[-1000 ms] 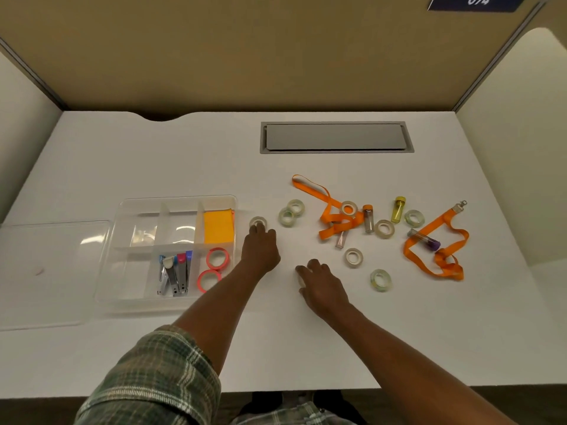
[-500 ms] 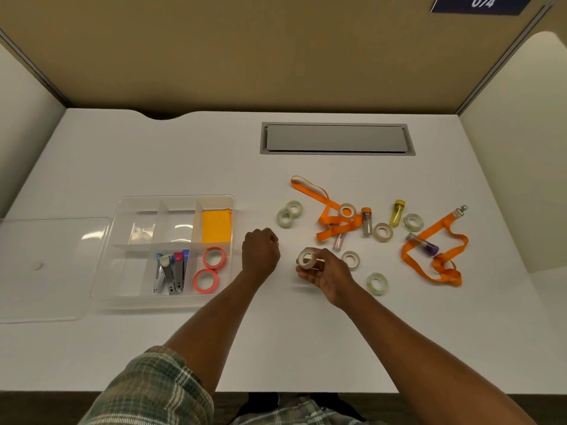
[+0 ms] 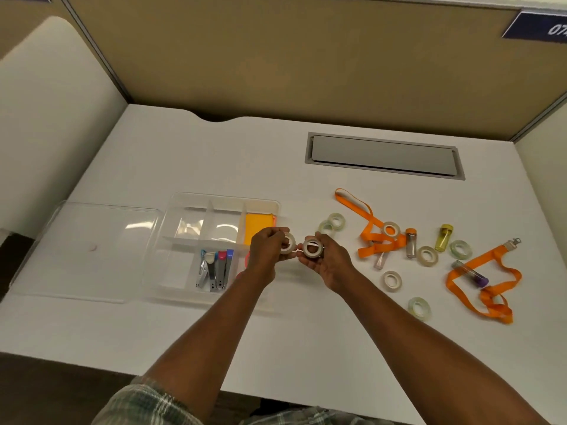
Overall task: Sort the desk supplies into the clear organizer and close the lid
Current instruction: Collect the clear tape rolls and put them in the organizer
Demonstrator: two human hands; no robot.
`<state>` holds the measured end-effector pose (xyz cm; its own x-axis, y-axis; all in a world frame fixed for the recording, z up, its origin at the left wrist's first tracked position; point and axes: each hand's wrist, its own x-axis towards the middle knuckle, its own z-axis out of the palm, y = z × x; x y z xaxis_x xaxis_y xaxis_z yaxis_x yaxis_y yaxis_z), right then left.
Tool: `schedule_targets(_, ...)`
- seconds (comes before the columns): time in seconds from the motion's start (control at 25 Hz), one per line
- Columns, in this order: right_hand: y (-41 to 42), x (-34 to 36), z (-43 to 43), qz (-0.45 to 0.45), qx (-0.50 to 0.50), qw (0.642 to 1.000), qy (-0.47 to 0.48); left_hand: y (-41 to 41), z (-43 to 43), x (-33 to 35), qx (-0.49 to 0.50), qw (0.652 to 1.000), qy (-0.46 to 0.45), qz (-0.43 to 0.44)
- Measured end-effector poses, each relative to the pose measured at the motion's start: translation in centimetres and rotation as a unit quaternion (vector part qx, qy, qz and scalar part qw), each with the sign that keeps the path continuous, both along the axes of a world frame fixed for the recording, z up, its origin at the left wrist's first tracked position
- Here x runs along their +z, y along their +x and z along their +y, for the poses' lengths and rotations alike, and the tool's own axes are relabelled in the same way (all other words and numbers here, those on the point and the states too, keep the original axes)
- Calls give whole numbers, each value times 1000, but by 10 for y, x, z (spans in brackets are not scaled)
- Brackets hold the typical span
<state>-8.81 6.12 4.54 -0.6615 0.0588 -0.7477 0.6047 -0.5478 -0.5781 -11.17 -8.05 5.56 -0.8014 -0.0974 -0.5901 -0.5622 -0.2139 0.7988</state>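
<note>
Above the desk (image 3: 153, 317), just right of the organizer (image 3: 181, 286), both hands meet in the head view. The left hand (image 3: 265, 256) is curled around one tape roll (image 3: 289, 243), fingers closed on its rim. The right hand (image 3: 328, 262) lies palm up, half open, cradling a second roll (image 3: 313, 248) on its fingers. The two rolls sit just beside each other, nearly touching.

A second ago the left hand was only reaching for a roll lying near the organizer's right edge, and the right hand was pressed flat on the desk. Half a second ago the right had lifted its roll while the left was a closed fist. Now both rolls are off the desk and brought together, so it looks as though the person is gathering tape to drop in as a batch.

The organizer stands open, its lid (image 3: 92, 250) lying flat to the left. Inside, the sticky notes (image 3: 257, 225) fill the far right cell, staplers (image 3: 214, 268) a near cell, and a pink ring (image 3: 247, 260) peeks from behind the left wrist. Several cells look empty.

Plenty remains outside: loose tape rolls (image 3: 392, 280), two orange lanyards (image 3: 372, 240), and small vials (image 3: 443, 242) scattered to the right. The task is early to midway; the lid cannot close yet.
</note>
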Motion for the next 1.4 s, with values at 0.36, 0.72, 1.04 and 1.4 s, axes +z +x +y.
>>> schedule_targets(0.36,-57,13,-118,10,82,996,18,-31,-121,0,123,992,16,-2)
schedule_targets(0.72,-79,9,-167,5,160,986,36,-50,-144,-4,66,995,-70,5)
schedule_targets(1.04,-75,14,-152,17,156,987,23,-50,-129,-8,48,991,-124,23)
schedule_targets(1.4,-43,28,-68,77,176,971,140,-40,-49,16,21,985,-151,79)
